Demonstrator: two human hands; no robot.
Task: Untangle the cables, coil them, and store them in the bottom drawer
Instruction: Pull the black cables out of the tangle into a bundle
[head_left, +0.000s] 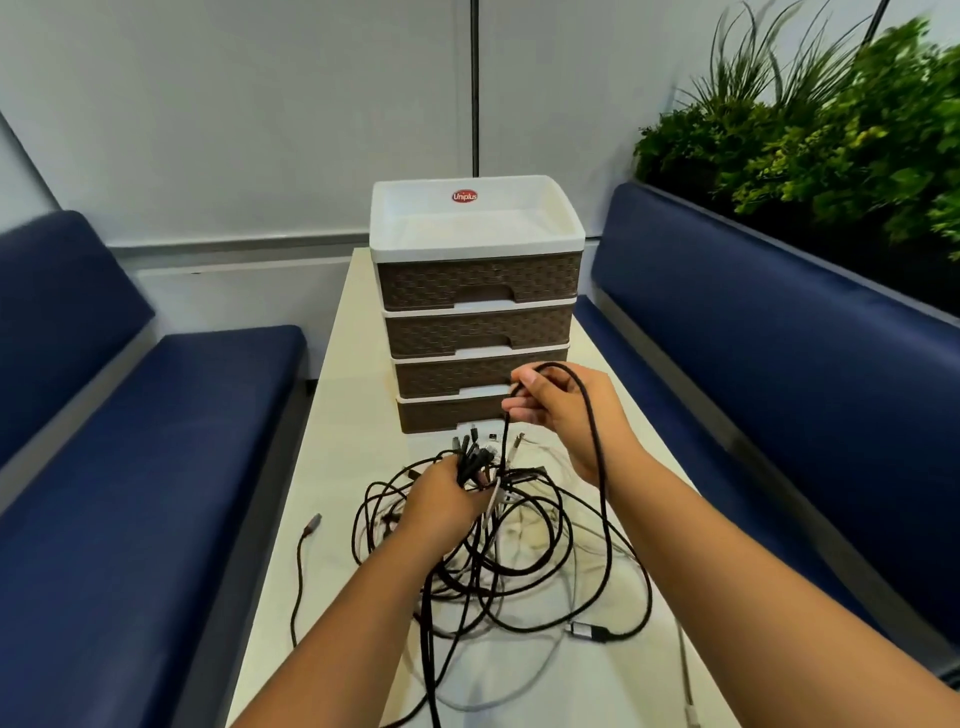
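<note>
Near the middle of the pale surface (613, 691), lying in a loose tangle of cables (498, 551), mostly black with a few pale ones. Left hand (441, 501) gripping a bunch of plug ends just above the pile. Right hand (558, 410) raised and apart from it, pinching one black cable (597, 467) and looping it over the wrist.

Probably still separating strands. Best drawing that single cable up slowly, watching where it is crossing the others, keeping the bunch pinned so nothing is knotting tighter; freeing the plug end before any coiling.

Behind the pile, standing a drawer unit (478, 332) with four brown woven-pattern fronts and a white tray on top. Bottom drawer (447, 418) sitting closed, contents hidden, needing opening before storing. Top tray showing nothing inside.
</note>
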